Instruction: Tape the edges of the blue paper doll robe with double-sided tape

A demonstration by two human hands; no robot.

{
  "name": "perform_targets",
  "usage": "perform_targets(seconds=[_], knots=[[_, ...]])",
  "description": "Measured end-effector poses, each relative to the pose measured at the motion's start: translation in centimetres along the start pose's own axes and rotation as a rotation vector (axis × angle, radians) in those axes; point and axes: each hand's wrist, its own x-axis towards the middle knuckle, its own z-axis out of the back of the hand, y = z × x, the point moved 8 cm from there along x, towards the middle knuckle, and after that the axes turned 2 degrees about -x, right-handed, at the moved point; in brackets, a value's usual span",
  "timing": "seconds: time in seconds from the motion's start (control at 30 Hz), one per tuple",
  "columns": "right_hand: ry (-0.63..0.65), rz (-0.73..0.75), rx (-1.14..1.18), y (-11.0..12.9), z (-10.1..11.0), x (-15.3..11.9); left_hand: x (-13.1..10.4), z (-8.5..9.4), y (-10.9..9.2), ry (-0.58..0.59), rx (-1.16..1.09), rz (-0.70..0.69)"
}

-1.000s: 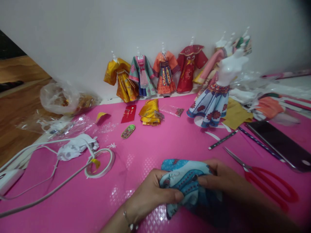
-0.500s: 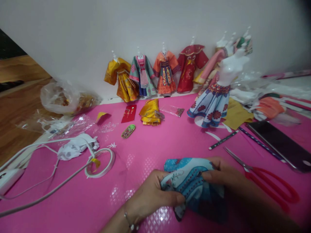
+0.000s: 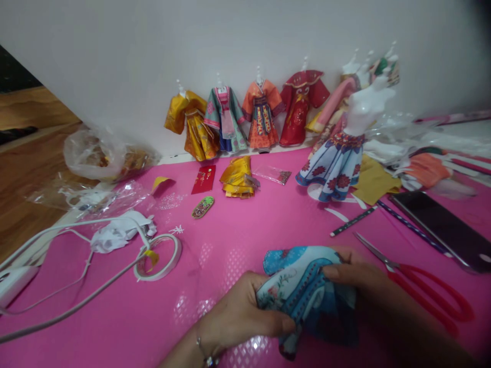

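Observation:
A small blue and white patterned garment [image 3: 303, 286] is held between both hands near the bottom of the view. My left hand [image 3: 245, 312], with a bracelet at the wrist, is closed on its left side, thumb on top. My right hand [image 3: 356, 278] pinches its upper right part, thumb in front; the rest of that hand is dark and partly hidden. The cloth bunches in folds between the two thumbs. Red-handled scissors [image 3: 429, 291] lie just right of my right hand, blades pointing up and left.
Dressed doll torsos [image 3: 263, 115] lean along the wall. A white mannequin in a floral skirt [image 3: 333, 163] stands at right, near a phone [image 3: 441, 225] and pencils [image 3: 353, 221]. Folded yellow cloth [image 3: 238, 178] lies centrally. Tape [image 3: 176, 258], white cables [image 3: 88, 301] and plastic bags [image 3: 92, 153] are at left.
The garment has shifted slightly up and right with both hands, and more of its white floral panel shows. Both hands keep their hold.

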Motion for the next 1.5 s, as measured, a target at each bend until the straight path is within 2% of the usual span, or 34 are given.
perform_targets(seconds=[0.27,0.47,0.87,1.03,1.17,1.27,1.37,1.5], knots=[[-0.066,0.080,0.078,0.5,0.8,0.1,-0.3,-0.2,-0.3,0.015,0.054,0.029],[-0.076,0.076,0.094,0.7,0.7,0.2,-0.3,-0.2,0.5,0.033,0.059,0.048],[-0.172,0.045,0.054,0.6,1.3,0.1,-0.5,0.0,0.5,0.001,0.115,0.064],[-0.140,0.051,0.053,0.6,1.2,0.3,-0.5,0.1,0.4,0.005,0.130,0.066],[-0.069,0.040,0.052,0.6,0.4,-0.1,-0.6,-0.4,0.7,0.067,0.141,0.098],[0.049,-0.013,0.010,0.4,-0.7,-0.6,-0.5,-1.0,0.1,0.120,0.123,0.011],[0.163,-0.095,-0.099,-0.1,-1.6,-1.0,-0.3,-1.3,-0.8,0.133,-0.002,-0.101],[0.157,-0.173,-0.235,-0.8,-1.2,-0.9,0.0,-0.4,-1.9,0.051,-0.114,-0.280]])
